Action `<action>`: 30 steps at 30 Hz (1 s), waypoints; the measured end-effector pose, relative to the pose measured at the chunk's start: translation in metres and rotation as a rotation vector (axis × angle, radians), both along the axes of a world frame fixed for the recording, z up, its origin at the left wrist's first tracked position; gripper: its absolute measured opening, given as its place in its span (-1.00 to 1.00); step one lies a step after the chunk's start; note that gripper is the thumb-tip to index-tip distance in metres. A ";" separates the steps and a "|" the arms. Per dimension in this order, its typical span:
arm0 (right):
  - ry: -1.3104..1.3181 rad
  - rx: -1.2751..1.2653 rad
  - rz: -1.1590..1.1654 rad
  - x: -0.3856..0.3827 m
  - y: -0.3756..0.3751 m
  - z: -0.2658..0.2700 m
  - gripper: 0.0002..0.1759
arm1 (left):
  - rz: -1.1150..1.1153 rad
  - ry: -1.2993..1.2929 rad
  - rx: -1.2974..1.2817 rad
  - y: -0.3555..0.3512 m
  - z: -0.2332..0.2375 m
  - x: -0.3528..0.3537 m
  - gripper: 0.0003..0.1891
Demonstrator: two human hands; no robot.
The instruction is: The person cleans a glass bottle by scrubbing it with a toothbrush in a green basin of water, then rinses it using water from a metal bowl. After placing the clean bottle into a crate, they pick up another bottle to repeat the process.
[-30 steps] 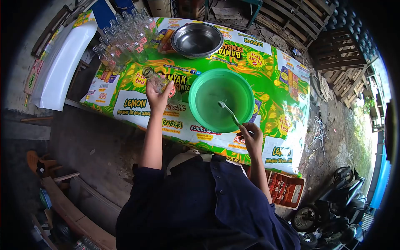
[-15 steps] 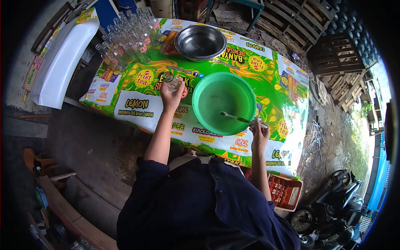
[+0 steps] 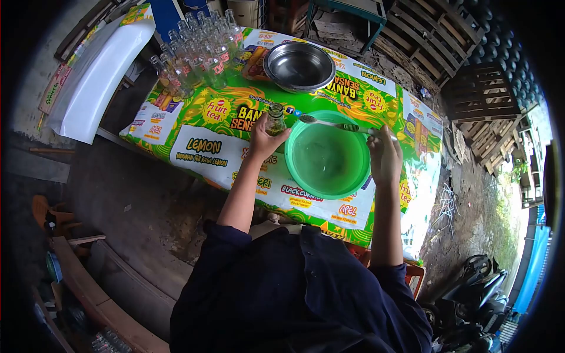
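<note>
My left hand [image 3: 264, 143] is closed around a clear glass bottle [image 3: 275, 119], whose mouth points up. It is beside the left rim of a green plastic basin [image 3: 292, 170] that holds cloudy water. My right hand [image 3: 386, 154], to the right of the basin, grips the handle end of a long bottle brush [image 3: 333, 123]. The brush lies level above the basin's far rim, its pale tip near the bottle but apart from it. My left fingers hide part of the bottle's body.
A steel bowl [image 3: 300, 66] stands behind the basin, on a table with a printed green cover [image 3: 197, 147]. Several glass bottles [image 3: 200, 53] stand grouped at the far left. A red crate [image 3: 415, 276] is below the table's near right edge.
My right hand has risen and lifted the brush out of the basin, bringing its tip toward the bottle. My left hand has moved the bottle right, closer to the basin, and turned it more upright.
</note>
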State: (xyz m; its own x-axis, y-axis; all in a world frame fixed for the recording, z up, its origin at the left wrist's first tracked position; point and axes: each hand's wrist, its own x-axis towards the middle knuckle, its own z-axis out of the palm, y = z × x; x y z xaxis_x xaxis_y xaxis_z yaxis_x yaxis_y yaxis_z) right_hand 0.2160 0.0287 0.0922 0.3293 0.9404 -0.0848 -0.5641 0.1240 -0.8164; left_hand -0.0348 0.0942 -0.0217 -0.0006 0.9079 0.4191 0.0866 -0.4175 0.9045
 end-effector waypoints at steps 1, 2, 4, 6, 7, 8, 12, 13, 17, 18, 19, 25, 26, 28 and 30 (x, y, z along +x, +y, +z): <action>-0.013 0.043 0.048 -0.006 0.011 0.010 -0.83 | -0.012 -0.035 0.001 0.001 -0.001 0.000 -0.58; -0.024 0.085 0.098 -0.012 0.020 0.017 -0.83 | -0.022 0.000 -0.026 0.001 -0.002 -0.003 -0.58; -0.118 0.161 0.162 -0.024 0.034 0.027 -0.82 | -0.028 -0.008 -0.029 0.002 -0.005 -0.003 -0.59; -0.241 0.185 0.210 -0.031 0.045 0.035 -0.80 | -0.035 0.014 -0.049 0.001 -0.003 -0.004 -0.59; -0.329 0.195 0.208 -0.034 0.048 0.039 -0.80 | -0.036 0.004 -0.053 0.000 0.001 -0.004 -0.60; -0.418 0.206 0.205 -0.035 0.050 0.044 -0.80 | -0.035 -0.006 -0.057 -0.002 0.004 -0.002 -0.60; -0.702 0.350 0.281 -0.052 0.055 0.077 -0.85 | -0.004 0.037 -0.037 0.000 0.001 -0.004 -0.59; -0.740 0.417 0.313 -0.059 0.057 0.084 -0.86 | 0.005 0.047 -0.025 0.000 0.000 -0.004 -0.58; -1.312 0.671 0.403 -0.091 0.068 0.113 -0.88 | -0.001 0.012 -0.045 0.001 -0.002 -0.003 -0.61; -1.356 0.678 0.453 -0.099 0.070 0.111 -0.87 | -0.003 0.044 -0.028 0.001 -0.002 -0.003 -0.62; -1.401 0.687 0.502 -0.108 0.072 0.107 -0.85 | -0.005 0.074 -0.008 0.001 -0.001 -0.004 -0.63; -1.278 0.623 0.468 -0.117 0.084 0.119 -0.74 | 0.005 0.014 -0.020 0.002 -0.003 -0.002 -0.65; -1.313 0.652 0.433 -0.121 0.085 0.119 -0.74 | 0.005 -0.004 -0.010 0.002 0.000 -0.001 -0.65; -1.368 0.701 0.450 -0.129 0.085 0.101 -0.73 | -0.003 -0.005 -0.006 0.000 0.001 -0.002 -0.65; -1.429 0.694 0.532 -0.135 0.083 0.082 -0.74 | -0.013 0.019 -0.016 0.001 -0.002 -0.002 -0.63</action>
State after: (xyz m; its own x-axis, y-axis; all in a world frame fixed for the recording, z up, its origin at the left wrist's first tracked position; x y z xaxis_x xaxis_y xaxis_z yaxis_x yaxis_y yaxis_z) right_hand 0.0806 0.1119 0.1740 -0.5767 0.6930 0.4326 0.4383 0.7093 -0.5520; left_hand -0.0369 0.0952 -0.0235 0.0190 0.9145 0.4041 0.0990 -0.4039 0.9094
